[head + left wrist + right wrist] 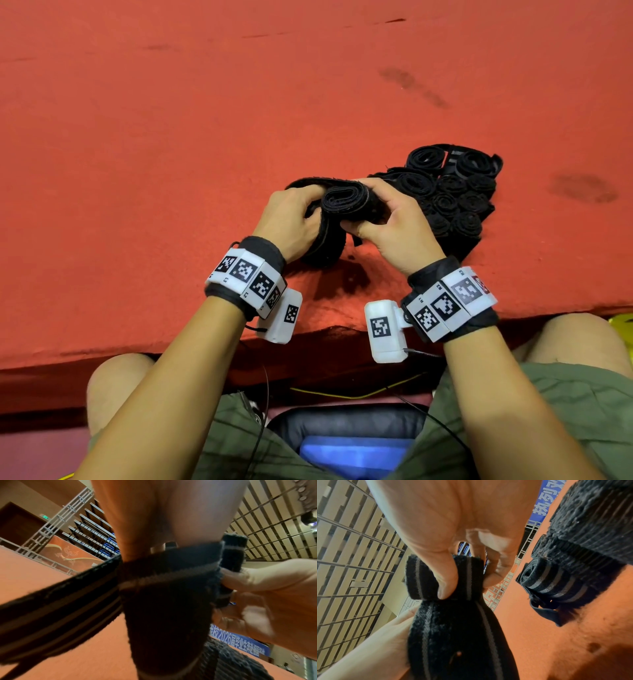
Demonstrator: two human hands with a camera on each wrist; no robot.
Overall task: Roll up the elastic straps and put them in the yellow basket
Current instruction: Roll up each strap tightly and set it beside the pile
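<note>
A black elastic strap with grey stripes (344, 200) is partly rolled and held up over the red table (171, 154). My left hand (310, 209) grips its left side, and the loose tail (325, 250) drops below that hand onto the table. My right hand (371, 210) pinches the rolled end between thumb and fingers. The right wrist view shows the thumb (447, 580) pressed into the roll (443, 577). In the left wrist view the strap (163, 588) runs across my palm. No basket is clearly in view.
A pile of several rolled black straps (452, 195) lies on the table just right of my hands; one roll (556, 582) shows close by in the right wrist view. The table's front edge (308, 339) is near my wrists. A yellow thing (621, 323) peeks out at the far right.
</note>
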